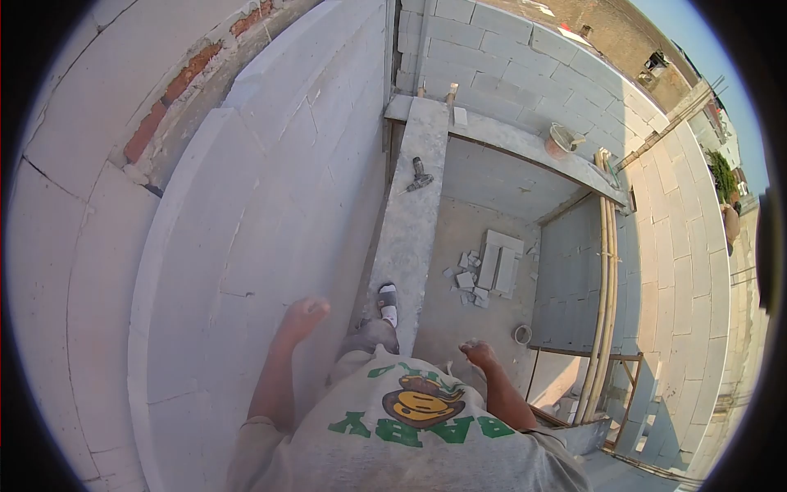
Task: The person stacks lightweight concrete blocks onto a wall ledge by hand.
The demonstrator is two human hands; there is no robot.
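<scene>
My left hand (308, 315) is raised beside the pale block wall (270, 205), its fingers bent inward; whether anything is in them is too small to tell. On the other side of my body, my right hand (477, 354) hangs above the floor far below, fingers curled, with any held thing not discernible. One foot in a dark sandal (388, 300) stands on a long grey plank (402, 238). Farther along that plank lies a dark power tool (420, 175), out of reach of both hands.
Right of the plank is a drop to a floor with stacked blocks (498, 264), broken pieces and a round bucket (522, 334). A crossing ledge (516, 144) holds another bucket (561, 141). Bamboo poles (605, 287) span the right side.
</scene>
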